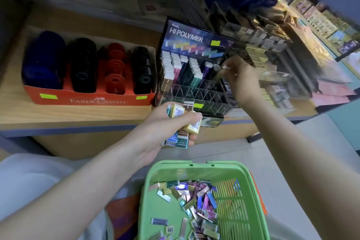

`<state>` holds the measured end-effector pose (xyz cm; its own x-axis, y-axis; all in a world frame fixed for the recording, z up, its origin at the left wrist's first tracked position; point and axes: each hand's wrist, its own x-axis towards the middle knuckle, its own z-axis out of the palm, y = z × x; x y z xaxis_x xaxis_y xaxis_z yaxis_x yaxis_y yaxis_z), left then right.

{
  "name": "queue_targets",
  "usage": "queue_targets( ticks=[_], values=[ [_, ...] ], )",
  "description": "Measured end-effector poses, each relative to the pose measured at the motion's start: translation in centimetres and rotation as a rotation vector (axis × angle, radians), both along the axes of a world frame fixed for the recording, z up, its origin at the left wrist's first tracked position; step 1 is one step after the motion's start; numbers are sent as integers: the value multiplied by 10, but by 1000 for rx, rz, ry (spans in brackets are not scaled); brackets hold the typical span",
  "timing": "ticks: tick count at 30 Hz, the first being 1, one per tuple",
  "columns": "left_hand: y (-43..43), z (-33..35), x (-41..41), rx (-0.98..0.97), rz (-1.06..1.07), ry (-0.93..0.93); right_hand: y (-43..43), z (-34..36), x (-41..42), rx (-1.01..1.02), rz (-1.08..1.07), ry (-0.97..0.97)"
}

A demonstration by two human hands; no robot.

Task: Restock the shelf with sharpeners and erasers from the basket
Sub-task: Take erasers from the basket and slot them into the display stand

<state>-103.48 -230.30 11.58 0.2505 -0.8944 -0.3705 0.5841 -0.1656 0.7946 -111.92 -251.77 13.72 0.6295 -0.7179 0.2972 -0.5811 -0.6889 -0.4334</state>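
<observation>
1. Green plastic basket (171, 171) sits low in front of the shelf (78, 112), with loose erasers (194, 198) heaped on its floor. More stand in the display (194, 76), beside the box (87, 100) of sharpeners (83, 64).
2. Risk: the left hand (161, 122) clutches a crowded bunch (176, 112) of erasers, several jutting below the fingers. One could slip out and miss the basket.
3. Risk: the right hand (240, 79) works at a narrow slot near the display's right end, where a skewed eraser could jam or knock its neighbours.
4. Pose: the left arm is bent, fist just before the shelf edge. The right arm stretches forward, fingertips (228, 64) drawn together at the slot. Blur hides whether they pinch anything.
</observation>
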Motion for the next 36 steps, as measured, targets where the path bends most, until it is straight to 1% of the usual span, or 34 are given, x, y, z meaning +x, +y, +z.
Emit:
queue_targets(
  ticks=[2,5,7,9,13,15,18,21,23,26,31,34,36],
  values=[
    [-1,1,0,5,1,4,1,0,2,6,16,-6],
    [0,1,2,7,9,0,9,6,8,-68,0,-159],
    [0,0,3,9,24,-13,15,10,13,-127,19,-210],
    [2,0,3,16,37,-24,15,10,14,-158,53,-165],
    [4,-1,3,32,56,-25,3,2,6,-149,11,-27],
    [4,-1,4,41,61,-23,1,0,3,-137,45,18],
    [4,-1,4,41,55,-23,1,4,7,-102,111,71],
    [3,0,3,44,51,-22,0,9,9,-15,135,66],
    [3,0,3,43,49,-18,-3,9,7,-4,137,96],
    [2,0,4,36,49,-5,-9,4,4,-98,132,154],
    [1,-1,3,35,47,-11,-8,-1,3,-204,89,151],
    [-1,-1,2,41,40,-11,-6,-4,2,-333,39,180],
    [-2,-2,0,45,35,-13,-5,-3,2,-368,39,188]
  ],
)
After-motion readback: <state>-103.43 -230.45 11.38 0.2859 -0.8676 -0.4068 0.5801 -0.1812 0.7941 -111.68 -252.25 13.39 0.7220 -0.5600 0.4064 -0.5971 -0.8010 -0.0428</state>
